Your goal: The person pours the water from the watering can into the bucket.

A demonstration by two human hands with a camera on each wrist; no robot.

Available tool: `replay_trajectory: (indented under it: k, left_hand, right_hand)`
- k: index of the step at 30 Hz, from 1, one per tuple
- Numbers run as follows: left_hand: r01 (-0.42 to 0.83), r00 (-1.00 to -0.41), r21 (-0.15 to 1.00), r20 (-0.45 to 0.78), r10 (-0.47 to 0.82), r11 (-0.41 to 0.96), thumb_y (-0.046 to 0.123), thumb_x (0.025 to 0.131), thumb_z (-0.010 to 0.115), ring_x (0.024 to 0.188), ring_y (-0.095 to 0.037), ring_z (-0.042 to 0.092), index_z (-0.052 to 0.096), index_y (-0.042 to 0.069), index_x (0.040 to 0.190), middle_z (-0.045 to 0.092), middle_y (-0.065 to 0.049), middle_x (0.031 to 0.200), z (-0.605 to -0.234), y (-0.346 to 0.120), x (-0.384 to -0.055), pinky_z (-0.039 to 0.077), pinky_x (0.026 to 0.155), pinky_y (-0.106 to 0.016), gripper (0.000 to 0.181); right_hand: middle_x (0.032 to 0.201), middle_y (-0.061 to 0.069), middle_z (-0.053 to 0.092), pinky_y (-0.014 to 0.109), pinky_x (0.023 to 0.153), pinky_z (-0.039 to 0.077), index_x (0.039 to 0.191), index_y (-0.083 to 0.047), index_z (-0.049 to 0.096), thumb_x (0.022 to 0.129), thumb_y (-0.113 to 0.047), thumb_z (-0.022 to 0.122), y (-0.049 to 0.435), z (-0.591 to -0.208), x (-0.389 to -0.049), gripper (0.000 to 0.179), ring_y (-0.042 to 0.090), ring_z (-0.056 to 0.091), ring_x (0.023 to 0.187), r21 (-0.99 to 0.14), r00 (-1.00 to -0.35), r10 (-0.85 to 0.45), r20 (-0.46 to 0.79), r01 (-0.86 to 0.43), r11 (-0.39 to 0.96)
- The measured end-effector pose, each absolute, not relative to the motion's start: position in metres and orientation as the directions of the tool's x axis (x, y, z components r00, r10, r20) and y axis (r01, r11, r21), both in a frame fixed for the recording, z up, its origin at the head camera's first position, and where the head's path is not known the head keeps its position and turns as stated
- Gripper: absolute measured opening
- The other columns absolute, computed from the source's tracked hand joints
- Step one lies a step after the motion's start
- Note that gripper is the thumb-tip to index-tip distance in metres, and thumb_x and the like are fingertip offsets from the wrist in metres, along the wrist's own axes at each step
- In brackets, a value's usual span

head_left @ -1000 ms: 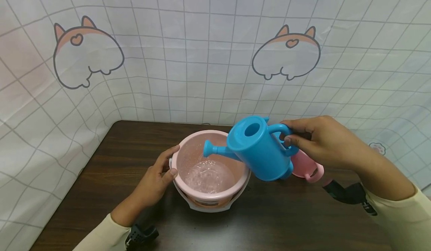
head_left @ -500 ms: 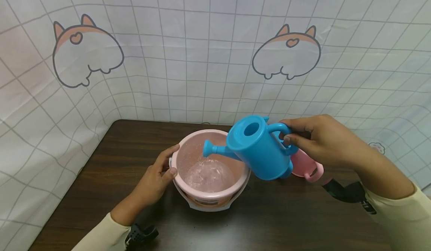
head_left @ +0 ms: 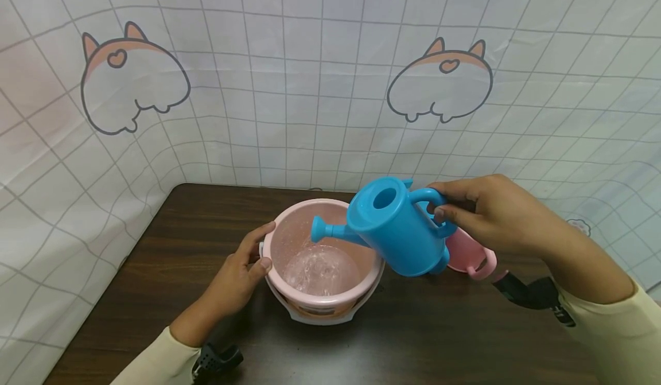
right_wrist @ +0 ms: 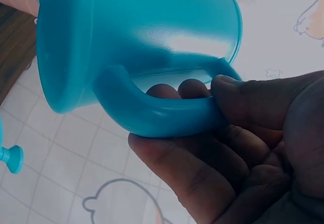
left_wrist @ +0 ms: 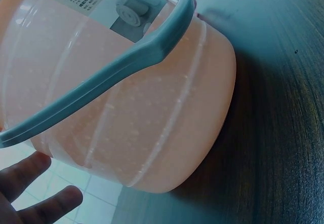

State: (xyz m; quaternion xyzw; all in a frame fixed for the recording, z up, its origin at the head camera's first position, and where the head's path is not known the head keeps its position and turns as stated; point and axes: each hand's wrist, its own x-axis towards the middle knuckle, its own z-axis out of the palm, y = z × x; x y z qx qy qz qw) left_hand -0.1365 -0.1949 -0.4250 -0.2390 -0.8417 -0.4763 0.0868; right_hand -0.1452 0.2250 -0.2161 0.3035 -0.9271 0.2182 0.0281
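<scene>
In the head view, a pink bucket [head_left: 324, 301] with a pale grey carrying handle [left_wrist: 121, 62] stands upright on the table, its water [head_left: 321, 270] rippling. My left hand [head_left: 234, 279] holds its left rim, thumb and forefinger on the edge; two other fingers [left_wrist: 55, 203] extend along the outside in the left wrist view. A blue watering can [head_left: 400, 233] hangs tilted left in my right hand [head_left: 503, 218], spout over the bucket. Thumb and fingers curl round the can's handle [right_wrist: 167, 117]. Below the spout, faint streaks lead towards the water.
A pink cup [head_left: 461, 254] with a handle stands behind the can, partly hidden. Another blue flared spout end [right_wrist: 14, 158] shows at the left of the right wrist view. A white grid-patterned curtain [head_left: 289, 86] borders the dark wooden table [head_left: 170, 259].
The ripples in the bucket's water have changed shape. Both hands and the watering can stay almost exactly where they were.
</scene>
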Motion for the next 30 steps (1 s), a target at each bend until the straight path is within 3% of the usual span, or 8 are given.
replay_trajectory:
  k: [30]
  left_hand:
    - [0.481,-0.873,0.757,0.37,0.318,0.441,0.054,0.106,0.045,0.104,-0.024,0.068,0.032,0.028,0.159,0.069,-0.011,0.121,-0.4238,-0.1943,-0.1356,0.053,0.083,-0.044,0.06]
  right_hand:
    - [0.117,0.008,0.074,0.051,0.083,0.057,0.136,-0.004,0.066,0.098,-0.017,0.071,0.2239,-0.2144,-0.1462,0.04,0.03,0.072,0.106,-0.417,-0.831,-0.533,0.161,-0.547,0.726]
